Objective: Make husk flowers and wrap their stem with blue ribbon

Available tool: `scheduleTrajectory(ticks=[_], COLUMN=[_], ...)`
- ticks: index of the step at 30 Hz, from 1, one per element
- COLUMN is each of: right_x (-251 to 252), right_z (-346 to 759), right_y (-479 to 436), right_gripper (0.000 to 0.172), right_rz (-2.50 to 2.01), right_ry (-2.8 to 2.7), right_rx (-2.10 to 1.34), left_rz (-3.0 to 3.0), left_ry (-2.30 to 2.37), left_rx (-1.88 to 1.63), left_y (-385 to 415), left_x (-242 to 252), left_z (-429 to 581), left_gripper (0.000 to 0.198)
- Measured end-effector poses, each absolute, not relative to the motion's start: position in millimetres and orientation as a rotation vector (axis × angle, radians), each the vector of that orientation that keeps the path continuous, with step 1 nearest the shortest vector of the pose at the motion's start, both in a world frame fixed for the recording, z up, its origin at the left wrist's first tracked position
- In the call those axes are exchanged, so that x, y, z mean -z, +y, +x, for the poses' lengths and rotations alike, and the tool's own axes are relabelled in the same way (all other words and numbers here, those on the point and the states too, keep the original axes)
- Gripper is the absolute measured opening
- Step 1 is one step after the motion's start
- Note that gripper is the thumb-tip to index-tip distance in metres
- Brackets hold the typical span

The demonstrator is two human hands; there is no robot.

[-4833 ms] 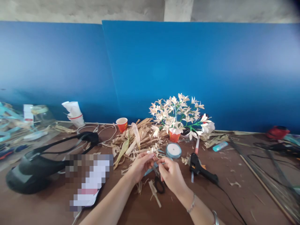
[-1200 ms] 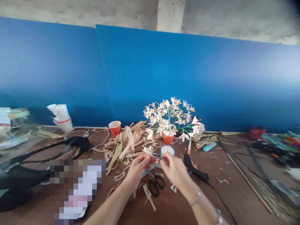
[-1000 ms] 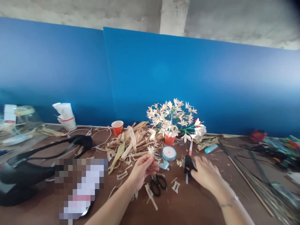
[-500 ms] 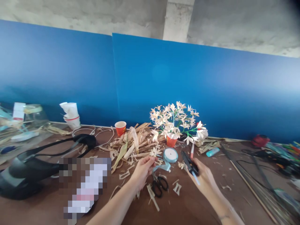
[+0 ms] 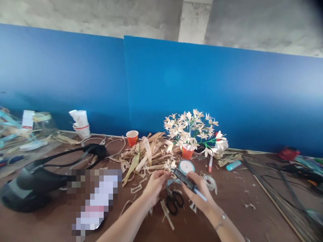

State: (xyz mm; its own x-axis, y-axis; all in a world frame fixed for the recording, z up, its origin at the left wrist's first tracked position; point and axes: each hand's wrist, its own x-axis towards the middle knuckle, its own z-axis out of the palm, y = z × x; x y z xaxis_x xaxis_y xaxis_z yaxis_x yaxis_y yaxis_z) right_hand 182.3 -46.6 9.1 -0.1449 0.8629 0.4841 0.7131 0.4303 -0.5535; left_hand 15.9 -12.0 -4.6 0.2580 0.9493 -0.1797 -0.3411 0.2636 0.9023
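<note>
The left hand (image 5: 156,185), thumb and fingers pressed together, appeared to pinch a small cream, star-petalled papery flower (image 5: 170,164) at its one o'clock; any stem was hidden. The right hand (image 5: 200,191) gripped a black plastic glue gun (image 5: 184,179), its long axis running from ten o'clock at the nozzle to four o'clock at the rear. The flower lay at the right hand's ten o'clock, just beside the nozzle, with the left hand nearer. Black-handled scissors (image 5: 175,201) rested on the brown worktop (image 5: 196,228), at six o'clock from the flower.
</note>
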Motion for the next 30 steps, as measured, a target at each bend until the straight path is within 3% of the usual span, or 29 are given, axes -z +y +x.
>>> scheduleTrajectory(ticks=[30], right_x=[-0.8], right_z=[186.0], right_y=[-46.5], right_gripper=[0.010], right_rz=[-1.299], right_ry=[-1.971], right_rx=[-0.236], left_rz=[1.011], left_ry=[1.038], left_rx=[-1.028], left_y=[-14.3], left_x=[7.6], left_z=[17.5], left_gripper=[0.032])
